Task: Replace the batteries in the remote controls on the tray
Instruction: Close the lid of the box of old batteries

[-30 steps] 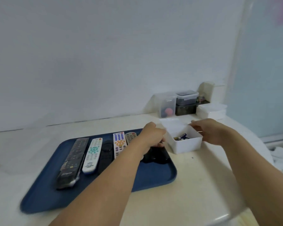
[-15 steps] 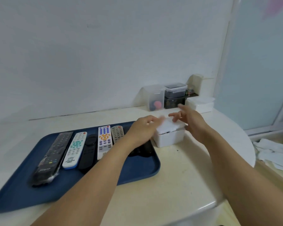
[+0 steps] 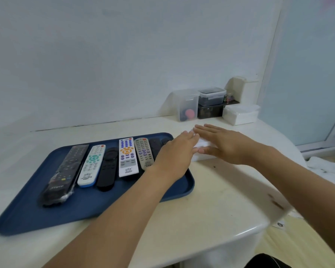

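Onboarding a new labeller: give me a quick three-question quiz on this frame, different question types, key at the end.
1. True or false: both hands lie flat with straight fingers over the small white plastic box.
2. Which remote lies nearest the left edge of the dark blue plastic tray?
A. the black remote in clear wrap
B. the grey remote with purple buttons
C. the plain black remote
3. Fill in: the white box stands on the cream table, to the ___ of the tray.

Key: 1 true: left hand, right hand. 2 A. 3 right.
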Motion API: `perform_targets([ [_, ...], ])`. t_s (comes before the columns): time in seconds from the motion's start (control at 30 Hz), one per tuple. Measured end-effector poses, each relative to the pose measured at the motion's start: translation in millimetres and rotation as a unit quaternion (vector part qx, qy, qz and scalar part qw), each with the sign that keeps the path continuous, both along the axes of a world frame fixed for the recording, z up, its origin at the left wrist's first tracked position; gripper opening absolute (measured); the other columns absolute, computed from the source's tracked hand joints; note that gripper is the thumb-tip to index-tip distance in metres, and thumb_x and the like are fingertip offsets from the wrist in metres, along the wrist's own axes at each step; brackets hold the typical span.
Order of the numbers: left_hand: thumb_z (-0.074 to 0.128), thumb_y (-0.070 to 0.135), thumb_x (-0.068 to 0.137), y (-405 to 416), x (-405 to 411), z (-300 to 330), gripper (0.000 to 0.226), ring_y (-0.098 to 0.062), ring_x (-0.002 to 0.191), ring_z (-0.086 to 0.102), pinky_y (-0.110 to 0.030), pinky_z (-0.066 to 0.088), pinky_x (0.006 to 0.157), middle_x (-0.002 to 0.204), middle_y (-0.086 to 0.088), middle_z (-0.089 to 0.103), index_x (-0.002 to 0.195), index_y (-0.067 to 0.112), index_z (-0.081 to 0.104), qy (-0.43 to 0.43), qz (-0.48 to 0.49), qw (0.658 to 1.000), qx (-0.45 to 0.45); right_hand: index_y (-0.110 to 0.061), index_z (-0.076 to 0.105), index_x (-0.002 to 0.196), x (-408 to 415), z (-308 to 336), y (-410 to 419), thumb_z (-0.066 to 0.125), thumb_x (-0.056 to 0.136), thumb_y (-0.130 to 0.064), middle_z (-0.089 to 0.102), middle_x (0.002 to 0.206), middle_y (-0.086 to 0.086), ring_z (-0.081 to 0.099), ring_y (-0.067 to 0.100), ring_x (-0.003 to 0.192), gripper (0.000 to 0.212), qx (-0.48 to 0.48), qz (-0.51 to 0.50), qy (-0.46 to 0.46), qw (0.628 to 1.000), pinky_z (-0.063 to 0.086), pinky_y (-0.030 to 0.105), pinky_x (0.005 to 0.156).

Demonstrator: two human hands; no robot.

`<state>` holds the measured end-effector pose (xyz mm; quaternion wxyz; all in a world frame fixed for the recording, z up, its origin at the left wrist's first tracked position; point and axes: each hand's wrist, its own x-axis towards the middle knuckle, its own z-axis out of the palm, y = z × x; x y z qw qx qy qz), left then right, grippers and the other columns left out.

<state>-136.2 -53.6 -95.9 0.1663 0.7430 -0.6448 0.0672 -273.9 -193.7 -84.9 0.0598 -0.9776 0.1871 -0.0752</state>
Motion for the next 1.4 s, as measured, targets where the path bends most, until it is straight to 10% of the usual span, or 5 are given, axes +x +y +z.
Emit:
perform_targets([
  [0.37, 0.061, 0.028, 0.1, 105.8, 101.6, 62.4, 0.044, -0.019, 0.133, 0.049, -0.018, 0.028, 0.106, 0.145, -0.003, 0.055, 0.141, 0.015, 0.055, 0.11, 0.13, 0.954, -0.245, -0.028, 0.041, 0.149, 99.3, 79.1, 111.5, 0.065, 0.092, -0.047, 0.046, 0.151, -0.007, 0.046, 0.012, 0.135, 0.065, 0.122, 0.08, -0.122, 0.982, 0.039, 0.038, 0.114],
  [0.63, 0.076, 0.05, 0.083, 287.2, 213.2, 68.3, 0.1, -0.036, 0.152, 0.017, -0.048, 0.019, 0.124, 0.162, -0.017, 0.027, 0.158, 0.01, 0.023, 0.064, 0.474, 0.771, -0.42, -0.021, 0.038, 0.149, 252.1, 70.5, 236.6, 0.049, 0.1, -0.01, 0.047, 0.148, 0.003, 0.046, 0.022, 0.133, 0.052, 0.233, 0.162, -0.16, 0.945, 0.039, 0.027, 0.101],
  [0.8, 0.091, 0.055, 0.062, 307.1, 235.9, 38.6, 0.13, -0.02, 0.15, 0.028, -0.039, 0.031, 0.119, 0.165, 0.002, 0.026, 0.162, 0.023, 0.015, 0.285, 0.377, 0.853, -0.223, -0.026, 0.025, 0.156, 298.4, 72.9, 261.4, 0.041, 0.091, 0.009, 0.023, 0.163, 0.0, 0.023, 0.019, 0.149, 0.076, 0.238, 0.179, -0.145, 0.943, 0.023, 0.02, 0.111],
  [1.0, 0.08, 0.022, 0.081, 299.0, 243.2, 5.2, 0.075, -0.022, 0.138, 0.045, -0.044, 0.043, 0.111, 0.152, 0.004, 0.048, 0.149, 0.025, 0.047, 0.129, 0.31, 0.935, -0.117, -0.032, 0.017, 0.158, 331.5, 59.7, 246.4, 0.054, 0.082, 0.009, 0.005, 0.167, 0.0, 0.012, 0.028, 0.151, 0.095, 0.016, 0.224, -0.057, 0.973, 0.027, 0.04, 0.116],
  [1.4, 0.051, -0.006, 0.089, 330.3, 270.8, 1.2, 0.064, -0.027, 0.123, 0.054, -0.033, 0.041, 0.095, 0.136, -0.008, 0.057, 0.147, 0.02, 0.043, -0.002, 0.432, 0.901, -0.053, -0.022, 0.029, 0.156, 348.1, 17.1, 250.5, 0.044, 0.101, -0.009, 0.024, 0.162, -0.003, 0.036, 0.021, 0.142, 0.059, 0.011, 0.219, -0.004, 0.976, 0.029, 0.024, 0.108],
])
